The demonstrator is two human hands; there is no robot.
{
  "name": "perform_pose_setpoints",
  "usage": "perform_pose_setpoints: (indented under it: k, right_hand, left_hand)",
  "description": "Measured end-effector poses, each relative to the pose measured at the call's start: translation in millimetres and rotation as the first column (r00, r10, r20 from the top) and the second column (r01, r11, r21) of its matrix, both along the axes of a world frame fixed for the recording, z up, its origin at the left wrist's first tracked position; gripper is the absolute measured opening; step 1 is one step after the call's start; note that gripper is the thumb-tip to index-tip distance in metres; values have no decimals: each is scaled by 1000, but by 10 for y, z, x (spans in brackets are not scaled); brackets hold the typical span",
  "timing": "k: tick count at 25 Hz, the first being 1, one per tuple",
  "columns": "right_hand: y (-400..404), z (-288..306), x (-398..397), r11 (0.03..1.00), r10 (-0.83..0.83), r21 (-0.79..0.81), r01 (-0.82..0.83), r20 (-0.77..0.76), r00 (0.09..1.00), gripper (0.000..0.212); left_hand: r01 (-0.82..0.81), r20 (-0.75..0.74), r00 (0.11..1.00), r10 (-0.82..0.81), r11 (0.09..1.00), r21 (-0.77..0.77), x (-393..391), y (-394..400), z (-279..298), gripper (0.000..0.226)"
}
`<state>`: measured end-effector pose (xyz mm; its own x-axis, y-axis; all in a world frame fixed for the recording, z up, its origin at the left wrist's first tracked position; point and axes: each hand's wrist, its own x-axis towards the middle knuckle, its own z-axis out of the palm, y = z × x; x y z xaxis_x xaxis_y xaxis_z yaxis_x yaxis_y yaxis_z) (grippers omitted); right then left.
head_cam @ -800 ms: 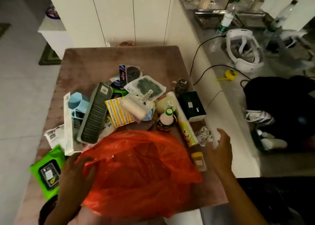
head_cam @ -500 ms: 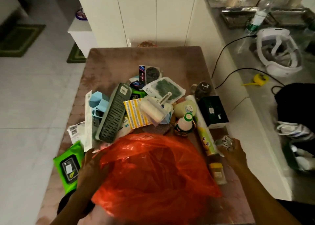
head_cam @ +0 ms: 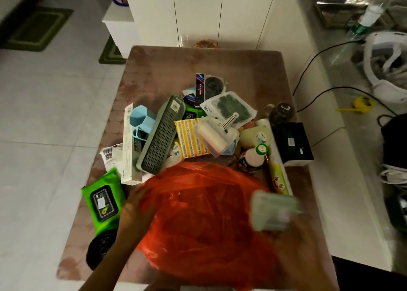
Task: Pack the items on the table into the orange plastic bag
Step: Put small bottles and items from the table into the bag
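Crowding the orange plastic bag [head_cam: 204,220], items leave the table's [head_cam: 198,66] far edge open.

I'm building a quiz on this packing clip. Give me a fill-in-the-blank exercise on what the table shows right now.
1. The left hand grips the ____ plastic bag.
2. The blurred pale item is held by the ____ hand.
3. The green wet-wipes pack lies to the ____ of the bag.
4. The black box sits near the table's ____ edge.

Missing words: orange; right; left; right
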<state>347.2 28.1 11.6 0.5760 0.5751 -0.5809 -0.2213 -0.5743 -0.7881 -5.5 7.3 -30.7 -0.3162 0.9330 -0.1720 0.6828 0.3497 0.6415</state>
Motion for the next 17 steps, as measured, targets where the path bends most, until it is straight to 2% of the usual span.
perform_pose_setpoints:
  k: [1, 2, 3, 4, 5, 8, 10, 11, 12, 14, 15, 17]
  right_hand:
    - [-15, -13, -387, 991, 87, -89, -95, -93, 992, 34]
    - [7, -52, -708, 955, 239, -84, -285, -351, 905, 44]
    - [-14, -88, -919, 887, 390, -19, -461, -503, 772, 50]
    - [16, -229, -1019, 851, 432, -25, -524, -533, 727, 49]
    - [41, -380, -1053, 844, 435, -48, -534, -522, 734, 45]
    - [357, -667, -1237, 866, 393, -134, -481, -411, 822, 44]
    - [457, -688, -1222, 851, 465, -185, -492, -170, 869, 51]
    - [420, -591, -1175, 806, 571, -214, -553, 31, 820, 53]
    - [333, -468, -1107, 759, 650, -221, -612, 215, 729, 51]
    - [60, -196, -913, 693, 681, -120, -711, 433, 590, 33]
    - [-87, -49, -786, 675, 662, -42, -736, 475, 580, 24]
    - [-214, 138, -413, 767, 501, 56, -639, 570, 651, 22]
  left_hand:
    - [-13, 25, 1000, 13, 1000, 0, 21, -12, 36, 47]
    - [-15, 16, 1000, 15, 1000, 24, 45, -35, 67, 49]
    - [-8, -18, 1000, 9, 998, 64, 64, -70, 92, 50]
    - [5, -60, 998, 1, 995, 96, 68, -111, 100, 52]
    - [18, -95, 995, -7, 993, 119, 85, -134, 138, 52]
    - [46, -99, 994, -36, 993, 104, 141, -188, 173, 46]
    - [58, -78, 996, -51, 994, 97, 185, -240, 143, 49]
    - [68, -73, 995, -61, 992, 104, 190, -245, 122, 51]
    - [82, -76, 994, -73, 989, 120, 203, -234, 102, 52]
    - [109, -96, 991, -95, 983, 145, 263, -184, 82, 55]
    - [114, -105, 989, -100, 983, 143, 285, -160, 79, 56]
    - [115, -114, 988, -100, 984, 135, 299, -125, 87, 58]
